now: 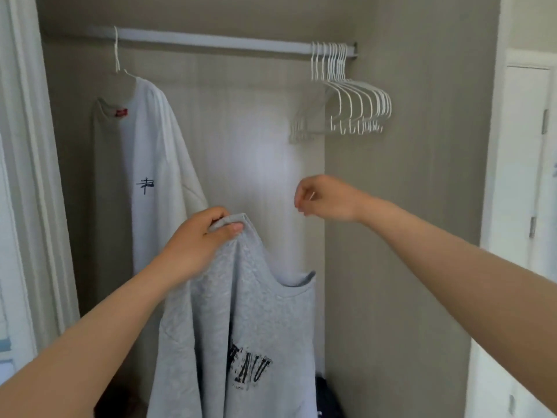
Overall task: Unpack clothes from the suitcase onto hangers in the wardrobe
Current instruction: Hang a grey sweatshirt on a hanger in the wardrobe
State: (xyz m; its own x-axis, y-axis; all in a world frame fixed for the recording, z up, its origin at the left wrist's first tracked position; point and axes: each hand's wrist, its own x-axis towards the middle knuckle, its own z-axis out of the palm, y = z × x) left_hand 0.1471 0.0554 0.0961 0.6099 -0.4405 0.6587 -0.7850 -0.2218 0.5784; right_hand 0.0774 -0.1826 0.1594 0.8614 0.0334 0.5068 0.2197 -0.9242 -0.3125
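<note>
My left hand (200,242) grips a grey sweatshirt (250,327) by its shoulder, so the garment hangs down in front of the wardrobe with its black print facing me. My right hand (325,199) is raised in the air to the right, below the empty hangers, fingers loosely curled and holding nothing. A white T-shirt (156,164) with a small dark mark hangs on a white hanger at the left end of the white rail (211,40). Several empty white hangers (352,95) are bunched at the rail's right end. The suitcase is out of view.
The wardrobe's beige side wall (407,176) stands to the right, a white door frame (27,176) to the left. A white door (524,176) is at the far right. Something dark (327,396) lies on the wardrobe floor behind the sweatshirt.
</note>
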